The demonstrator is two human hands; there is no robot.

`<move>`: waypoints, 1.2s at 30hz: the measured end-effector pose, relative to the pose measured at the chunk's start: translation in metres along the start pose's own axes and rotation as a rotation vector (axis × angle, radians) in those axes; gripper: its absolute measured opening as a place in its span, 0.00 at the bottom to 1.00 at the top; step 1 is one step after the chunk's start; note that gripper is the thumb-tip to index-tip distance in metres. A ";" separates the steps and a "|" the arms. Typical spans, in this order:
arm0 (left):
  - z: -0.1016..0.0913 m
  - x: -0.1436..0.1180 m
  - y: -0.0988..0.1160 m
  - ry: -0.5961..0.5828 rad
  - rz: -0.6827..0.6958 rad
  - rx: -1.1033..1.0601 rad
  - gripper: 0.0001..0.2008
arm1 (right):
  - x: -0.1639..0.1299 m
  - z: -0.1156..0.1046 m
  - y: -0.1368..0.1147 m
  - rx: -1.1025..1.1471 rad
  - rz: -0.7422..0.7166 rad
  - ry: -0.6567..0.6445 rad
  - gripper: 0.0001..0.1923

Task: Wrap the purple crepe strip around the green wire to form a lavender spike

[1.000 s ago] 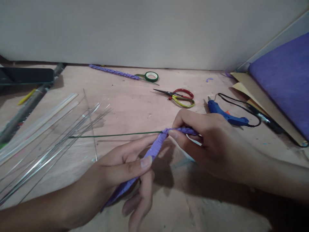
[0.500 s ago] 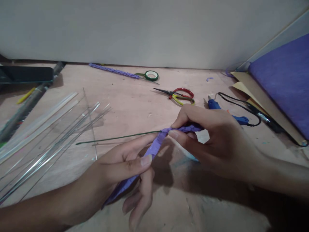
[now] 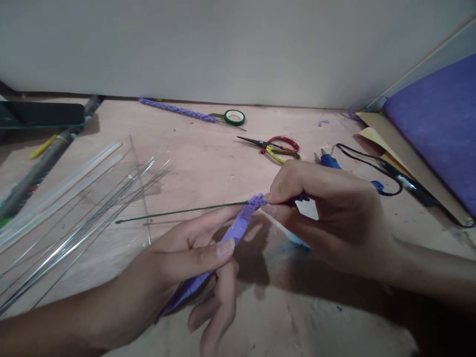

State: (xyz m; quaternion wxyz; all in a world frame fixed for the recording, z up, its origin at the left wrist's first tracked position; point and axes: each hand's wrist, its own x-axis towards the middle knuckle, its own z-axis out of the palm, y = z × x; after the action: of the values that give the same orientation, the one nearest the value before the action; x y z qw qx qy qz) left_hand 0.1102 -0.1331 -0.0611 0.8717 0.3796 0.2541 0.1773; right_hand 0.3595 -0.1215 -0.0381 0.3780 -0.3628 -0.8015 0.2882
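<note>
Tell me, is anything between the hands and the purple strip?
No, nothing. The left hand pinches the purple strip directly, and the right hand pinches the wrapped end on the green wire. Both touch it already.

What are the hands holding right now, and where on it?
Left hand pinches the purple paper strip along its loose length; right hand pinches the wrapped end on the green wire.

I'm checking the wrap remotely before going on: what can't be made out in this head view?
- Wrapped end of the green wire: hidden inside the right hand.
- Purple strip: its lower part is covered by the left hand.
- Blue glue gun: body behind the right hand.
- Purple sheet: cut off by the right edge.
</note>
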 end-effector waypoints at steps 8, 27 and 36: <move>0.000 0.000 -0.004 -0.048 -0.018 -0.049 0.31 | -0.006 0.000 -0.001 -0.012 -0.001 -0.007 0.12; 0.001 0.003 -0.006 -0.020 0.020 -0.031 0.35 | 0.002 -0.003 -0.004 -0.296 0.099 -0.107 0.15; -0.001 0.002 -0.008 -0.026 0.017 -0.058 0.32 | 0.001 -0.001 -0.004 -0.354 0.065 -0.065 0.13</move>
State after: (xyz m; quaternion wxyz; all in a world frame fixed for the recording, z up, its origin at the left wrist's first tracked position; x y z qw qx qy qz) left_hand 0.1121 -0.1368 -0.0678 0.8840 0.3588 0.2342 0.1872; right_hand 0.3589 -0.1228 -0.0345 0.2729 -0.4398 -0.8393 0.1662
